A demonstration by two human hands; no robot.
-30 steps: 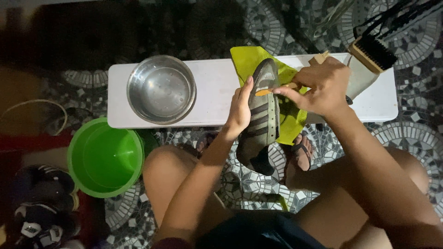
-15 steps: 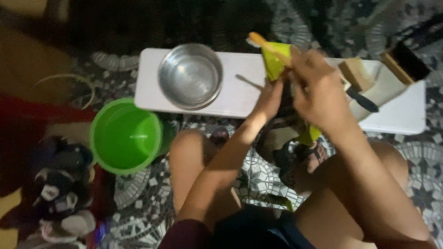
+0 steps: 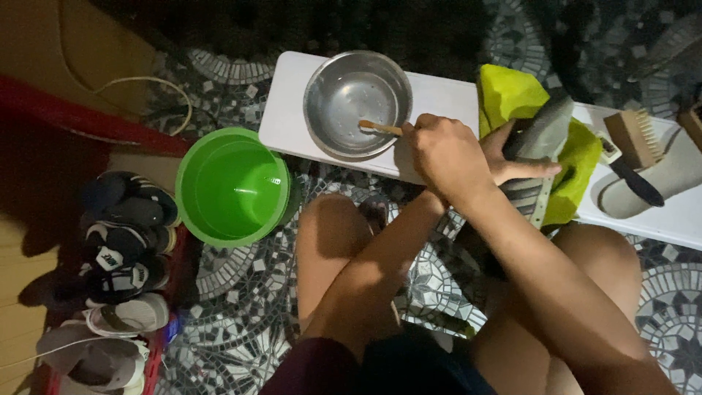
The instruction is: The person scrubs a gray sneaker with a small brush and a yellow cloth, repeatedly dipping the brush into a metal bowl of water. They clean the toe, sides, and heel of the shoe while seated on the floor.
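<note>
Right hand: closed in a fist round a small brush with a wooden handle. The arm crosses over the left forearm, so the fist lies at nine o'clock of the other hand. The brush points toward nine o'clock, its far end inside the steel bowl, at or just above the bottom; whether it touches cannot be told.

Left hand: fingers spread and wrapped on a dark shoe, holding it tilted with the toe toward twelve o'clock. Much of the hand is hidden behind the right fist.

Under and around the shoe lies a yellow-green cloth, spilling toward twelve and four o'clock.

Bowl, cloth and shoe all sit on or over a low white bench. At three o'clock of the shoe, on the same bench: a wooden scrub brush and a grey slipper, close together.

At eight o'clock of the bowl, on the patterned tile floor, stands a green bucket, just beside the bench edge. Further toward nine o'clock, several pairs of shoes are stacked on a red rack.
</note>
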